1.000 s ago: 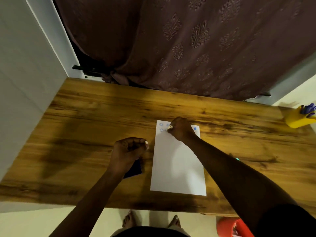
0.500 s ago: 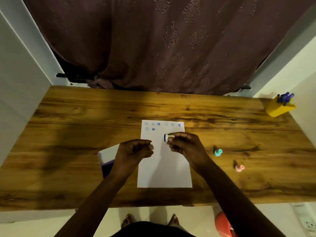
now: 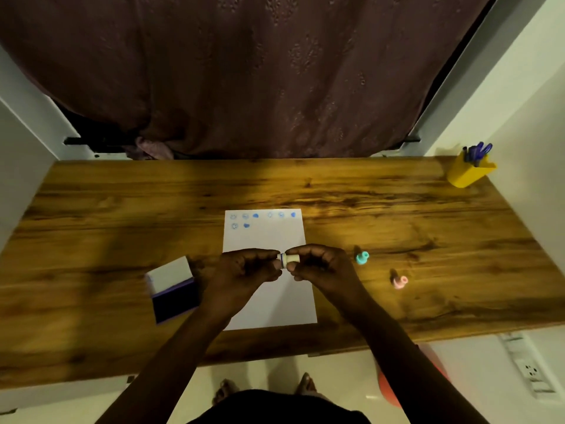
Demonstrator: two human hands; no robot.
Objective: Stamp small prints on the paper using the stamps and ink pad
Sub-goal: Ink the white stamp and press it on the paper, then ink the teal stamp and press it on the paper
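Above the paper (image 3: 269, 240), both hands pinch a cream stamp (image 3: 289, 259).

no readable text, paper (image 3: 269, 240) (prints only)

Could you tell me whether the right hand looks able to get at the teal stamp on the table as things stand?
Probably yes: the teal stamp lies just beside the right hand with bare table between, though that hand holds a cream stamp.

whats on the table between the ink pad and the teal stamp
The sheet of paper, with both hands above it holding a small cream stamp, in the head view.
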